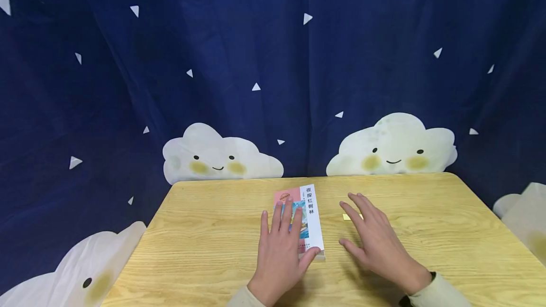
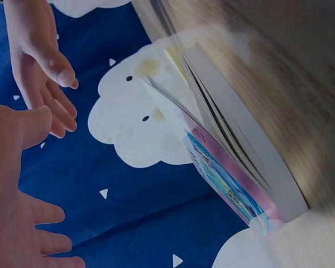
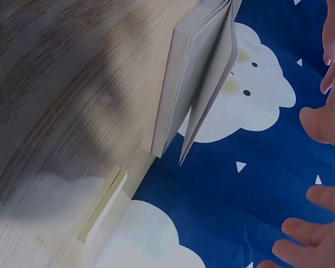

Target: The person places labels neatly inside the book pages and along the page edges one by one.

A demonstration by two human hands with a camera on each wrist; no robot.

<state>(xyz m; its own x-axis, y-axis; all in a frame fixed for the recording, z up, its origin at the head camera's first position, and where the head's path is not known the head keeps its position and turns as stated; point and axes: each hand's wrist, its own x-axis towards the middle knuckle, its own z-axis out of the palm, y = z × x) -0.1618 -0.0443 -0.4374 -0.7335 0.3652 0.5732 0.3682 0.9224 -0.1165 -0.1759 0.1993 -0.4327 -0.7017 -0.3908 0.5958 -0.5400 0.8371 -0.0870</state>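
A paperback book with a pink and white cover and a blue picture lies on the table. Its front cover stands slightly lifted from the pages, as both wrist views show. Above the book my left hand hovers with fingers spread, hiding part of the cover. In the left wrist view a gap separates that hand from the book. My right hand hovers right of the book, fingers extended and holding nothing. Just beyond its fingertips lies a small yellow pad, partly hidden; the right wrist view shows the pad whole.
The wooden table has rounded far corners. Behind it hangs a dark blue curtain printed with white clouds and triangles. Beige sleeves cover both forearms.
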